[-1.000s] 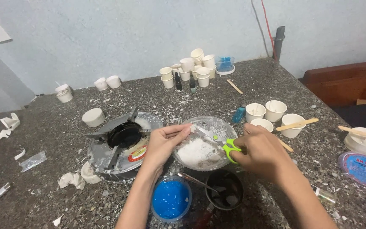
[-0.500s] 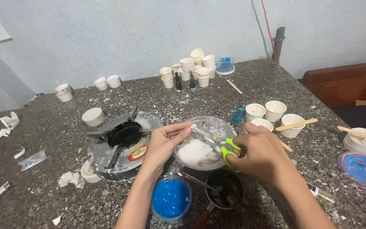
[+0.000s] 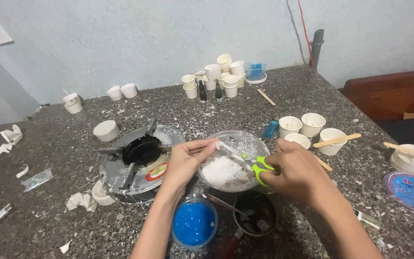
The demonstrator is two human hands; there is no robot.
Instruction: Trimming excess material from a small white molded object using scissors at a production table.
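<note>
Scissors (image 3: 247, 160) with green handles lie slanted across mid-frame over a clear bowl (image 3: 255, 142) of white flakes, gripped by the right hand (image 3: 299, 173), blade tips pointing up-left at a small white piece pinched by the left hand (image 3: 187, 160).

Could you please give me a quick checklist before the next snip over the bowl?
1. Scissors gripped in right hand: ok.
2. White piece pinched by left hand at the blade tips: ok.
3. Cut positioned over the glass bowl, so bits land on the white flakes: ok.
4. Left fingertips clear of the blades: cannot tell, they are very close.
5. Blue cup and dark pot out from under the cut: ok.
</note>
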